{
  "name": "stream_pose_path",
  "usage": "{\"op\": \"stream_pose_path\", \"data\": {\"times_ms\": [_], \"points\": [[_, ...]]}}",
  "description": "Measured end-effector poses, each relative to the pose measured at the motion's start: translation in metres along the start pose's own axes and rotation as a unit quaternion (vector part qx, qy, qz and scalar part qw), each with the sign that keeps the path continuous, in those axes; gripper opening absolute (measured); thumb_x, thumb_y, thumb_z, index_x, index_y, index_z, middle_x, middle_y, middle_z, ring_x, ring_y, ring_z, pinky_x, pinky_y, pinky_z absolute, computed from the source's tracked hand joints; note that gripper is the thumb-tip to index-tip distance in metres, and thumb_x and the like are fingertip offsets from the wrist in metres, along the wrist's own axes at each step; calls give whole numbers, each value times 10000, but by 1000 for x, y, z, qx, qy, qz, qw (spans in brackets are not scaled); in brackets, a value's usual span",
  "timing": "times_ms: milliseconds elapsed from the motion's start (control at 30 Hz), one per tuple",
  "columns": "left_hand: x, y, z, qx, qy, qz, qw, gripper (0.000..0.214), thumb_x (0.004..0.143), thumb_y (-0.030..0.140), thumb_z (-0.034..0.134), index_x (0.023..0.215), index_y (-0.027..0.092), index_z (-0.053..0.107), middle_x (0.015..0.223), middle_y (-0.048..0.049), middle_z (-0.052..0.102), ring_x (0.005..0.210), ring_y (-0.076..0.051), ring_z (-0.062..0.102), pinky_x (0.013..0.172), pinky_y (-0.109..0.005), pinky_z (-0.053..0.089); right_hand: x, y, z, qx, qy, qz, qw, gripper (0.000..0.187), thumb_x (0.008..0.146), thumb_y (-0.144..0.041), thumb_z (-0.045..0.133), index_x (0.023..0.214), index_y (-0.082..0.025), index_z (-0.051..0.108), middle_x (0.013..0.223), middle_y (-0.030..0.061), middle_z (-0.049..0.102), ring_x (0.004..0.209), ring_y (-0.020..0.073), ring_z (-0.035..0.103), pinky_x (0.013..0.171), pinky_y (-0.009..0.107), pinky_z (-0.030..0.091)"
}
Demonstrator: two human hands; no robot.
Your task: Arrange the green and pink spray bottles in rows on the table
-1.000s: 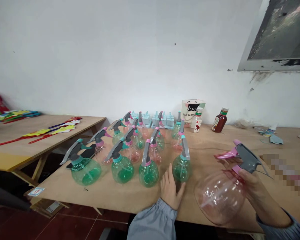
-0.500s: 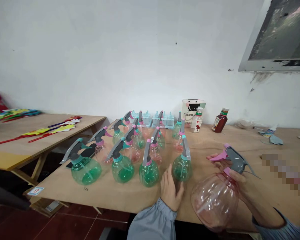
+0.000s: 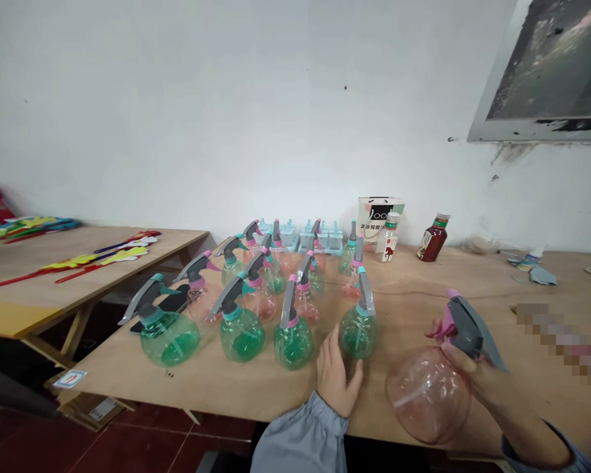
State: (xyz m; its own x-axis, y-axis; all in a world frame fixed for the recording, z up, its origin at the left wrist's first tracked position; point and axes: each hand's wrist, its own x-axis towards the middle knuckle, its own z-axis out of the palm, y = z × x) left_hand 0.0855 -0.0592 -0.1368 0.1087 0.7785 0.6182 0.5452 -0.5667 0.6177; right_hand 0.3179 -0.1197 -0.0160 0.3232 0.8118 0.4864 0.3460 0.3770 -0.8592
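Note:
My right hand (image 3: pixel 477 381) grips the neck of a clear pink spray bottle (image 3: pixel 428 394) with a grey and pink trigger head (image 3: pixel 465 328), held tilted just above the wooden table (image 3: pixel 423 289). My left hand (image 3: pixel 335 374) lies flat and open on the table, fingers stretched out. It rests right beside a green spray bottle (image 3: pixel 358 328). Rows of several green and pink spray bottles (image 3: pixel 256 302) stand to the left of that one.
A white box (image 3: pixel 377 220), a small white bottle (image 3: pixel 388 238) and a dark red bottle (image 3: pixel 433 238) stand at the back by the wall. Pale blue moulds (image 3: pixel 308 235) sit behind the sprayers. A second table (image 3: pixel 39 276) at left carries colourful flat items. A dark framed panel (image 3: pixel 546 72) hangs upper right.
My right hand has turned the pink bottle, so its trigger head now swings round toward me and sits lower. The left hand has stayed flat on the table.

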Motion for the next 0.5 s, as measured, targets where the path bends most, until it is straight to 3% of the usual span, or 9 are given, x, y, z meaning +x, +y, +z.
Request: {"op": "stream_pose_path", "data": {"times_ms": [233, 400, 500], "points": [[-1, 0, -1, -6, -6, -4, 1000, 685, 870, 270, 555, 1491, 79, 339, 1442, -241, 545, 1371, -333, 519, 1114, -531, 454, 22, 18, -40, -158, 25, -21, 987, 488, 649, -592, 779, 1036, -302, 712, 957, 44, 753, 966, 340, 715, 1011, 617, 545], [1, 2, -3, -17, -21, -15, 1000, 686, 872, 271, 556, 1498, 91, 343, 1436, -233, 549, 1373, -327, 516, 1128, -529, 437, 46, 45, -82, -223, 100, 9, 970, 332, 677, -654, 733, 778, -340, 698, 824, 51, 720, 849, 359, 699, 878, 555, 597], [1, 2, -3, -23, -27, -21, 999, 660, 887, 271, 536, 1494, 87, 352, 1432, -235, 549, 1370, -323, 518, 1130, -527, 437, 53, 59, -95, -205, 139, 32, 968, 346, 605, -605, 808, 826, -361, 699, 820, 37, 705, 860, 366, 688, 845, 524, 604]]}}
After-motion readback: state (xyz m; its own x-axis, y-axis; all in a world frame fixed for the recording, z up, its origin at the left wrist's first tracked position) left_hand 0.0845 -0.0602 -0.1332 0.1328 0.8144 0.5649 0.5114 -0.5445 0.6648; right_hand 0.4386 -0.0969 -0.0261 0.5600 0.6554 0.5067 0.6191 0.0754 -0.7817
